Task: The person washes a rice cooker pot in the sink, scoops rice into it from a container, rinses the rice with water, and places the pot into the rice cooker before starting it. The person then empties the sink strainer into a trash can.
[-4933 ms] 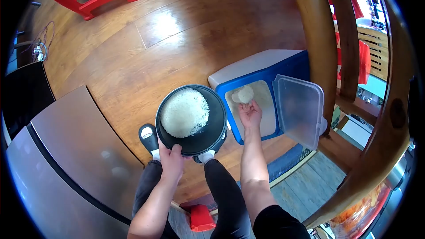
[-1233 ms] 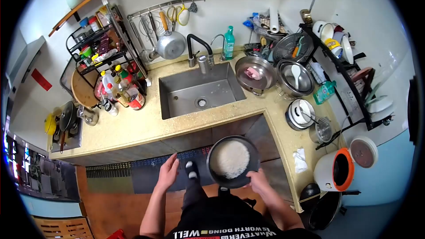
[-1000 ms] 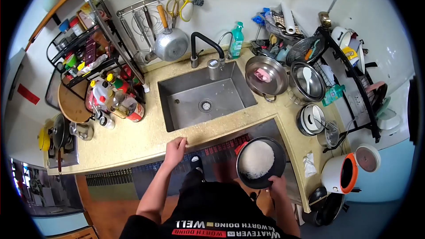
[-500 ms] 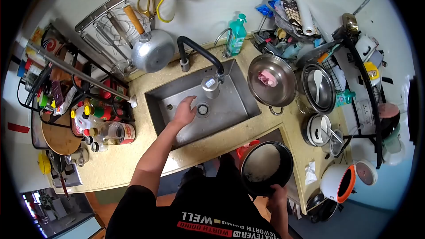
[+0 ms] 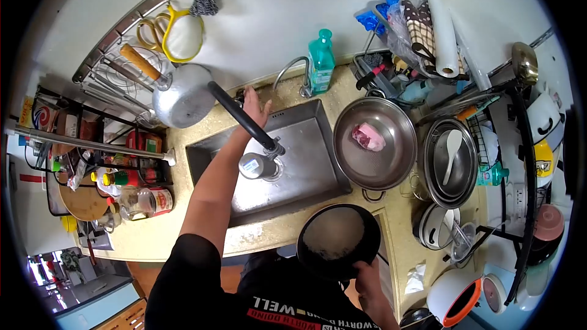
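My left hand (image 5: 255,109) reaches over the back of the sink (image 5: 299,177), at the base of the black faucet (image 5: 241,116); its fingers are apart, and whether they touch the faucet lever is hard to make out. My right hand (image 5: 369,280) grips the rim of a dark round pot (image 5: 312,259) in front of the counter. White rice (image 5: 335,232) lies in the pot. The faucet's silver head (image 5: 257,166) hangs over the sink drain.
Right of the sink stands a steel pan (image 5: 391,168) with a piece of meat (image 5: 369,137), then nested bowls (image 5: 468,186). A green soap bottle (image 5: 321,64) is behind. Bottles (image 5: 137,201) and a rack stand left; a rice cooker (image 5: 443,293) is lower right.
From the rice bin, the view has moved to the sink. Lately my left hand has gone from above the basin to the faucet base. The pot has come left, nearer the sink's front edge.
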A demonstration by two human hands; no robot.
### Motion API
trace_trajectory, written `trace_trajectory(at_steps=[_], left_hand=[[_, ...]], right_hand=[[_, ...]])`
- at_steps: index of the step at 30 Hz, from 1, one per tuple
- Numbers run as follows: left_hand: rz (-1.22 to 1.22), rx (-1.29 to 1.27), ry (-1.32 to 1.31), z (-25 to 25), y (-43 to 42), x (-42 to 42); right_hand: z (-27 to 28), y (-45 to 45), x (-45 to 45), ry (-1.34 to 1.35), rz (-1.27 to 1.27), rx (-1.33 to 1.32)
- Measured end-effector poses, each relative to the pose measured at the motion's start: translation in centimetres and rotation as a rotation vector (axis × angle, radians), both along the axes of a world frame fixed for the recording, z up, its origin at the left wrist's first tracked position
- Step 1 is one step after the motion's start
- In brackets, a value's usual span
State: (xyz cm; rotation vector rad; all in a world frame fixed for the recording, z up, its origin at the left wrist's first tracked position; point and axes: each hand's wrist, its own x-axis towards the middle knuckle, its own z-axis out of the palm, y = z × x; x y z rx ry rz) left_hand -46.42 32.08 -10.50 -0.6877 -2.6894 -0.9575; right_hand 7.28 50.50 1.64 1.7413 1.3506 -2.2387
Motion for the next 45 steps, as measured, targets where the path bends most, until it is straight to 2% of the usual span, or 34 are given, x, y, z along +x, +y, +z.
trace_trajectory(at_steps=[2, 3, 6, 7, 10, 11, 13, 14, 16, 17, 18, 19, 20, 21, 22, 23, 25, 26, 27, 28, 29, 30, 31, 32, 33, 36, 40, 41, 42, 45], left_hand=[[-0.021, 0.007, -0.076, -0.1, 0.3, -0.5], [-0.030, -0.066, -0.026, -0.4, 0.6, -1.1], [0.062, -0.035, -0.169, 0.5, 2.0, -2.2], [0.066, 0.076, -0.085, 0.4, 1.8, -2.1], [0.279, 0.396, -0.001, 0.4, 1.5, 3.1], [0.248, 0.288, -0.127, -1.9, 0.5, 5.9], [0.216, 0.624, -0.728, -6.9, -0.5, 11.6], [0.196, 1.072, -1.205, -7.7, 0.4, 13.5], [0.437, 1.331, -1.697, -4.2, 3.0, 14.8], [0.333, 1.311, -1.715, -6.4, 2.8, 14.4], [-0.013, 1.477, -1.915, -9.6, 1.2, 13.6], [0.057, 1.189, -1.703, -9.9, 0.8, 13.6], [0.028, 0.927, -1.341, -10.3, 0.9, 14.1], [0.096, 0.610, -0.992, -8.9, 1.1, 14.7], [0.045, 0.224, -0.697, -7.4, 0.0, 15.1], [-0.007, 0.101, -0.688, -9.6, -1.0, 14.7], [-0.199, 0.034, -0.532, -8.7, -3.7, 14.3], [-0.288, 0.009, -0.447, -8.3, -5.1, 14.2], [-0.233, -0.023, -0.604, -6.4, -6.6, 14.5], [-0.176, -0.054, -0.763, -5.3, -8.4, 15.1], [-0.217, -0.094, -0.743, -4.3, -10.4, 15.6], [-0.257, -0.133, -0.723, -3.1, -12.3, 16.2], [-0.268, 0.012, -0.821, -1.0, -13.9, 16.9], [-0.186, 0.348, -0.975, -1.8, -15.3, 17.6], [-0.233, -0.021, -0.921, -2.8, -16.1, 18.6], [-0.335, -1.116, -0.653, -1.4, -17.7, 21.3], [-0.103, -0.574, -0.633, 2.4, -18.1, 22.7], [0.064, 0.187, -0.918, 2.5, -18.0, 22.8], [0.193, 0.587, -1.149, 1.9, -17.9, 22.9], [0.287, 0.703, -1.470, 2.5, -16.3, 24.0]], right_hand=[[1.2, 0.4, -1.8, -0.002, 0.027, 0.046], [2.6, 0.7, -2.9, 0.063, 0.060, 0.019], [0.8, 1.8, -1.6, 0.071, 0.147, -0.020], [0.5, 1.9, -1.6, 0.077, 0.145, -0.031], [0.3, 1.0, -1.6, 0.086, 0.114, -0.036], [0.3, 0.4, -2.0, 0.087, 0.088, -0.013], [0.5, -0.6, -2.5, 0.084, 0.064, -0.001], [0.7, -1.0, -2.8, 0.078, 0.067, -0.011], [1.1, -1.7, -3.7, 0.083, 0.083, -0.016], [1.5, -2.2, -4.3, 0.092, 0.097, -0.014], [1.7, -2.6, -4.9, 0.099, 0.113, -0.012], [1.2, -3.1, -5.6, 0.070, 0.102, 0.012], [1.1, -3.5, -6.2, 0.075, 0.125, 0.009], [1.3, -3.9, -7.4, 0.082, 0.148, 0.004], [1.6, -4.4, -8.5, 0.090, 0.170, -0.003], [2.0, -5.0, -10.1, 0.100, 0.181, 0.046], [2.9, -6.0, -12.7, 0.123, 0.203, 0.144], [0.5, -5.7, -12.8, 0.172, 0.238, 0.155], [-3.9, -4.9, -13.2, 0.221, 0.275, 0.165], [-4.6, -4.9, -13.7, 0.209, 0.302, 0.153], [-5.4, -4.9, -14.2, 0.196, 0.330, 0.142], [-3.5, -5.3, -16.2, 0.124, 0.346, 0.111], [-2.4, -5.7, -18.1, 0.053, 0.360, 0.080], [-2.4, -6.0, -19.5, 0.032, 0.364, 0.077], [-2.9, -6.3, -20.8, 0.012, 0.369, 0.076], [-5.4, -7.8, -23.1, 0.011, 0.359, 0.079], [-6.5, -9.1, -25.0, -0.002, 0.342, -0.060], [-7.2, -9.4, -25.2, -0.010, 0.300, -0.113], [-8.0, -9.7, -25.3, -0.020, 0.254, -0.165], [-11.5, -10.2, -25.3, 0.032, 0.216, -0.314]])
